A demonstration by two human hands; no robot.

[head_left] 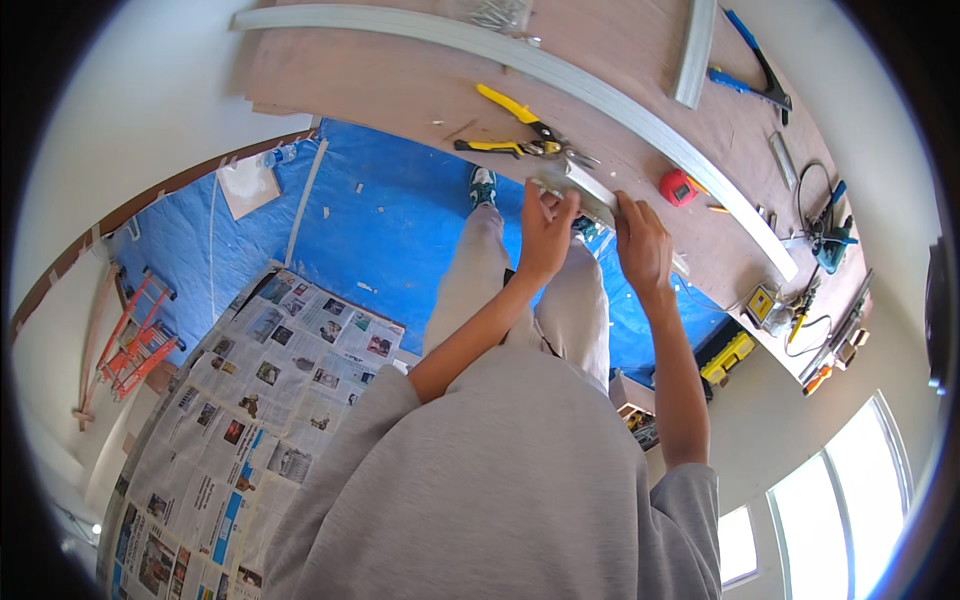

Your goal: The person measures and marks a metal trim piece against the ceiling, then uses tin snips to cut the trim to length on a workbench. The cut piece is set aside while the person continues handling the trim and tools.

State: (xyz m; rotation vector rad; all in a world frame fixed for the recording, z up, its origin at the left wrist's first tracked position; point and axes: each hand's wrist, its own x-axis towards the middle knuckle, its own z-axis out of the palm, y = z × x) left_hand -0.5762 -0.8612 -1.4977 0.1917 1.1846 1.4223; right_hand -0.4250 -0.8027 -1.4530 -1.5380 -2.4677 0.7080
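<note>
On the left, a flat surface covered with printed newspaper sheets (300,400) is lying beside a bright blue floor sheet (375,195). Farther right, snips with yellow-and-black handles (545,140) are resting with their handles spread on a brown wooden workbench (400,75), just beyond the hands. The left hand (547,235) is pinching the left end of a short, silver-grey metal piece (593,187), its fingers curled and drawn close together. The metal piece is spanning between both hands by the bench's near edge; whether it is touching the wood, I cannot tell. The right hand (645,245) is gripping the piece's right end, nearly closed. Right of that, a round red tape measure (677,187) is sitting near a long silver metal strip (590,90)
</note>
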